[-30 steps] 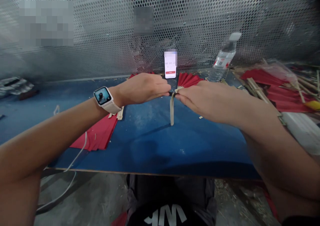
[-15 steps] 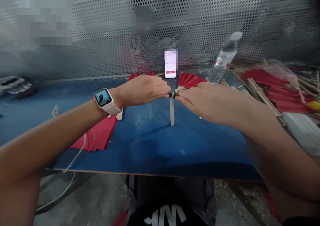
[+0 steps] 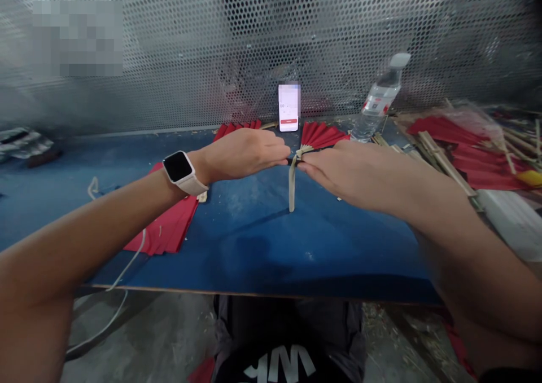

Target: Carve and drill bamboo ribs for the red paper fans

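My left hand (image 3: 249, 153), a white-banded watch (image 3: 180, 168) on its wrist, is closed with fingertips pinching one end of a short black strip (image 3: 292, 161). From the other side, my right hand (image 3: 353, 168) pinches the same strip, and a thin dark strand runs above its fingers. A pale bamboo-like stick (image 3: 291, 188) points down from the strip toward the tabletop. Just beyond my fingertips lies a red pleated fan (image 3: 319, 135) with pale rib ends gathered near the strip. How the strip meets the stick is partly hidden by my fingers.
A lit phone (image 3: 288, 108) leans on the perforated metal screen. Right of it stands a water bottle (image 3: 381, 98). Red folded fans (image 3: 169, 225) lie under my left forearm, beside a white cord (image 3: 131, 262). Wooden sticks (image 3: 444, 160) and red cloth (image 3: 478, 163) are piled at right.
The watch screen has gone from lit to dark. Both hands stay almost in place, and a dark strand shows more clearly above my right fingers.
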Motion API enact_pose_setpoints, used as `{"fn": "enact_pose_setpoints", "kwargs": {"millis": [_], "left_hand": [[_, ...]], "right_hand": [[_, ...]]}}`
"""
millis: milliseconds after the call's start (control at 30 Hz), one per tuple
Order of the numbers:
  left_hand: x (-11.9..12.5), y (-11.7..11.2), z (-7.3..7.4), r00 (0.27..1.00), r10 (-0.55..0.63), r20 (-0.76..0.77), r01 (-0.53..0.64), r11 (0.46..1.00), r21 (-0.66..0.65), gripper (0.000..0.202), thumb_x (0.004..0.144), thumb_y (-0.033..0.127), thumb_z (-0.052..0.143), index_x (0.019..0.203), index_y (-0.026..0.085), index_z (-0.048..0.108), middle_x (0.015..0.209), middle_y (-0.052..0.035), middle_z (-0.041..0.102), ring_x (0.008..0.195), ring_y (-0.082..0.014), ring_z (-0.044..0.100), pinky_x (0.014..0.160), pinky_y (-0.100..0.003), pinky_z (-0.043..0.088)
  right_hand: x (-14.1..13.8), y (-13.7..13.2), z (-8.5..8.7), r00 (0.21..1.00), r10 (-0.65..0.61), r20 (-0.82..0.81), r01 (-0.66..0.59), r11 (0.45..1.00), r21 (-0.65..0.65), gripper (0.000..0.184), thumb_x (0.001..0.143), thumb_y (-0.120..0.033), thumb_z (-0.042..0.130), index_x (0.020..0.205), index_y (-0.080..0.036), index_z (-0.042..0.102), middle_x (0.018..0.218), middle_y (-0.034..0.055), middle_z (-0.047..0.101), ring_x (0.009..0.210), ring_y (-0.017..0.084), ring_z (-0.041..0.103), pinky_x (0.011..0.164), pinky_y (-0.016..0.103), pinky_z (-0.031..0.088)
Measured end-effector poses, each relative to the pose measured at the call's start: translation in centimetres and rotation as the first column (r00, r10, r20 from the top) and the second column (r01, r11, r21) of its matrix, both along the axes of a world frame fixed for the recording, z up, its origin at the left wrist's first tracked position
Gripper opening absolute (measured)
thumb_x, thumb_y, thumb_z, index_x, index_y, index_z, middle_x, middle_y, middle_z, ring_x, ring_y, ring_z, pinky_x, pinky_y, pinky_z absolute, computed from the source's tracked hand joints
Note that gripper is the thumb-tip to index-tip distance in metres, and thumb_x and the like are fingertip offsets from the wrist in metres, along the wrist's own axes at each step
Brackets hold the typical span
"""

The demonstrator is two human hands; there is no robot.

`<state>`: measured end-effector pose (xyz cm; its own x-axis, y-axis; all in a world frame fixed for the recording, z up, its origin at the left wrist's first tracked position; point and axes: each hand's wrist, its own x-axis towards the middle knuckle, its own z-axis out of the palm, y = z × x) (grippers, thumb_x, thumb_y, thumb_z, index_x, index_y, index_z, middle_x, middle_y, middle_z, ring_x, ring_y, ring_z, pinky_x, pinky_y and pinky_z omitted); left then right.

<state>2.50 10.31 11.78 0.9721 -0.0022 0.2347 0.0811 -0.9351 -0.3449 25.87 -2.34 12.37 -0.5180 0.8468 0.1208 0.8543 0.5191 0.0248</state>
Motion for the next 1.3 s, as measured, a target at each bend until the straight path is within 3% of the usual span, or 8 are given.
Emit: {"fn": "enact_pose_setpoints", "kwargs": {"millis": [400, 600, 867, 1033, 1167, 1300], "left_hand": [[0.2, 0.1, -0.5, 1.0, 0.002, -0.016, -0.001, 0.998, 0.069, 0.047, 0.116, 0.035, 0.034, 0.084, 0.018, 0.063, 0.077, -0.0038, 0.062, 0.071, -0.0192, 0.058, 0.06, -0.032, 0.041], [0.3, 0.2, -0.9, 1.0, -0.015, -0.012, 0.016, 0.997, 0.08, 0.05, 0.117, 0.039, 0.032, 0.084, 0.018, 0.063, 0.076, -0.0033, 0.061, 0.07, -0.0179, 0.058, 0.06, -0.031, 0.04], [-0.2, 0.1, -1.5, 0.999, -0.035, 0.023, 0.033, 0.997, 0.069, 0.054, 0.117, 0.037, 0.027, 0.082, 0.018, 0.063, 0.075, -0.0045, 0.061, 0.067, -0.0198, 0.053, 0.059, -0.033, 0.039], [0.0, -0.3, -1.3, 0.999, 0.011, -0.035, -0.01, 1.0, 0.019, 0.058, 0.117, 0.039, 0.02, 0.085, 0.019, 0.063, 0.081, -0.0065, 0.064, 0.072, -0.0203, 0.051, 0.063, -0.034, 0.039], [0.4, -0.6, -1.2, 0.997, 0.023, -0.077, -0.025, 0.999, -0.03, 0.057, 0.117, 0.041, 0.018, 0.089, 0.02, 0.063, 0.086, -0.0079, 0.067, 0.074, -0.02, 0.048, 0.066, -0.035, 0.039], [0.8, -0.7, -1.3, 0.996, 0.008, -0.085, -0.011, 0.999, -0.032, 0.057, 0.118, 0.04, 0.017, 0.092, 0.018, 0.062, 0.086, -0.008, 0.066, 0.075, -0.0201, 0.047, 0.066, -0.035, 0.038]], "right_hand": [[0.1, -0.1, 0.0, 1.0, -0.02, -0.001, 0.02, 0.999, -0.04, 0.041, 0.114, -0.035, 0.034, 0.101, -0.015, 0.067, 0.094, 0.005, 0.068, 0.066, 0.008, 0.047, 0.065, 0.029, 0.018], [0.3, 0.0, -0.8, 1.0, -0.009, 0.017, 0.008, 1.0, 0.03, 0.042, 0.114, -0.034, 0.032, 0.099, -0.016, 0.067, 0.09, 0.0053, 0.066, 0.068, 0.012, 0.042, 0.067, 0.031, 0.015], [0.1, -0.1, -1.4, 1.0, 0.006, 0.015, -0.007, 0.997, 0.076, 0.042, 0.114, -0.035, 0.031, 0.099, -0.016, 0.066, 0.086, 0.0056, 0.064, 0.071, 0.014, 0.046, 0.067, 0.031, 0.014], [0.1, -0.4, -1.1, 0.999, -0.019, 0.029, 0.017, 0.998, 0.064, 0.042, 0.114, -0.035, 0.03, 0.103, -0.016, 0.066, 0.086, 0.005, 0.065, 0.067, 0.012, 0.042, 0.067, 0.032, 0.016], [0.2, -0.5, -0.9, 0.997, -0.017, 0.075, 0.018, 1.0, -0.009, 0.04, 0.114, -0.031, 0.031, 0.104, -0.017, 0.067, 0.089, 0.0047, 0.068, 0.068, 0.011, 0.048, 0.068, 0.03, 0.019], [0.7, -0.5, -1.2, 0.992, 0.032, 0.121, -0.037, 0.998, 0.044, 0.035, 0.112, -0.026, 0.037, 0.106, -0.017, 0.07, 0.093, 0.0052, 0.069, 0.069, 0.012, 0.049, 0.07, 0.029, 0.019]]}}
